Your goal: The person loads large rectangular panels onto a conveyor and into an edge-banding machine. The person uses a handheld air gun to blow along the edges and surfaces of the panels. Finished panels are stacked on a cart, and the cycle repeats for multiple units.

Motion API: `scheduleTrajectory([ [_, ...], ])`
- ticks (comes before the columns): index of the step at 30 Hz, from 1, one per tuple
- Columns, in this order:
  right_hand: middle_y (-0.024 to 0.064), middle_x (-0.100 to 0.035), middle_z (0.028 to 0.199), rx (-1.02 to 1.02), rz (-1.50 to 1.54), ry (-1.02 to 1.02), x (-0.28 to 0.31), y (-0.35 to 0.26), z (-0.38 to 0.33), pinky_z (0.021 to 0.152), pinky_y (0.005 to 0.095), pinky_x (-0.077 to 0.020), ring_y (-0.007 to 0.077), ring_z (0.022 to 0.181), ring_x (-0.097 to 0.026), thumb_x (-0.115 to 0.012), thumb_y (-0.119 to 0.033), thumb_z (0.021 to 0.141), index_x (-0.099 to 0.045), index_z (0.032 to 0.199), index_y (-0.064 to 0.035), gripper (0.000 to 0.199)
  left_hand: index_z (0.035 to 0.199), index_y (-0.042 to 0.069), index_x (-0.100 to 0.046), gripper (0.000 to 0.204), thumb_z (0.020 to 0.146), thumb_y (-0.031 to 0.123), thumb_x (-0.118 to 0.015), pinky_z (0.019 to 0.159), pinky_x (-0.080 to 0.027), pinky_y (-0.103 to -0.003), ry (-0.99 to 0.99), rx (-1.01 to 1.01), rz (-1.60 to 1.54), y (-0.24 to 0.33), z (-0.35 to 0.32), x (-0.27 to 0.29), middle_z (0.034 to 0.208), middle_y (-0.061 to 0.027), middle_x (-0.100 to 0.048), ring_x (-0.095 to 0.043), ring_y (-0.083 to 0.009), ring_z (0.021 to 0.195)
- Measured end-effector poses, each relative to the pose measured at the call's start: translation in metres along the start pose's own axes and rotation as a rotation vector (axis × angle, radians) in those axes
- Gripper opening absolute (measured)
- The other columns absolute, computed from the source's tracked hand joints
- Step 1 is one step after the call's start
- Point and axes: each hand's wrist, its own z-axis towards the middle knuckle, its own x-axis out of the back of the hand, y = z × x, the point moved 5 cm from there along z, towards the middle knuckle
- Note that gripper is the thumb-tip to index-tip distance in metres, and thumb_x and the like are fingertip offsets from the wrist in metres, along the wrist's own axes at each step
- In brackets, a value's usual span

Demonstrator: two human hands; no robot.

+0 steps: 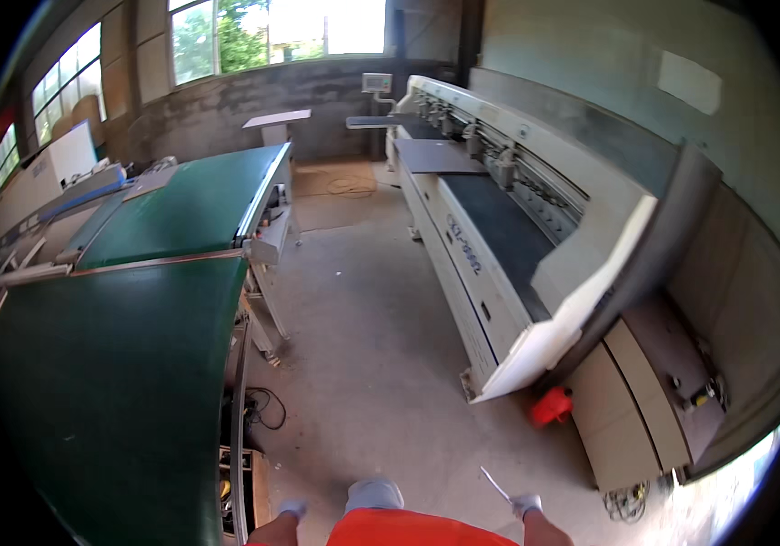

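Strip (495,484) | thin pale piece, right hand (526,504) gripping its lower end, angling up-left above the floor (381,364) | left hand (292,510) hanging low, gloved, grip unclear | person standing between green conveyor (117,382) and long machine (499,227); strip not yet reaching either.

Green conveyor belts (126,382), cream machine (499,264) — red cap (551,406)

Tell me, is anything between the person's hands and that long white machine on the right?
Nothing visible blocks the way. Bare concrete floor lies between the right hand, which holds a thin white strip, and the long white machine. The left hand hangs low near the green conveyor. A red object sits by the machine's near end.
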Motion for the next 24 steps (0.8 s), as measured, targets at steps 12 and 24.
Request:
scheduleTrajectory([
  [12, 0.0073, -0.071, 0.078, 0.444, 0.63, 0.058, 0.308, -0.516, 0.429, 0.065, 0.0375, -0.0556, 0.02, 0.071, -0.069, -0.069, -0.025, 0.09, -0.076, 0.087, -0.0045, 0.021, 0.133, 0.007, -0.068, 0.056, 0.101, 0.048, -0.049, 0.102, -0.052, -0.047, -0.105, 0.406, -0.209, -0.035, 0.223, 0.297, 0.136, -0.0176, -0.068, -0.066, -0.0385, 0.122],
  [24, 0.0128, -0.072, 0.095, -0.21, 0.417, -0.469, 0.344, -0.571, 0.654, 0.071, 0.0454, -0.0526, 0.0311, 0.087, -0.066, -0.061, -0.035, 0.094, -0.076, 0.1, -0.0097, 0.03, 0.129, 0.002, -0.069, 0.057, 0.098, 0.049, -0.061, 0.107, -0.05, -0.041, 0.52, -0.204, -0.678, 0.222, 0.605, 0.814, 0.131, -0.0203, -0.07, -0.065, -0.0343, 0.124],
])
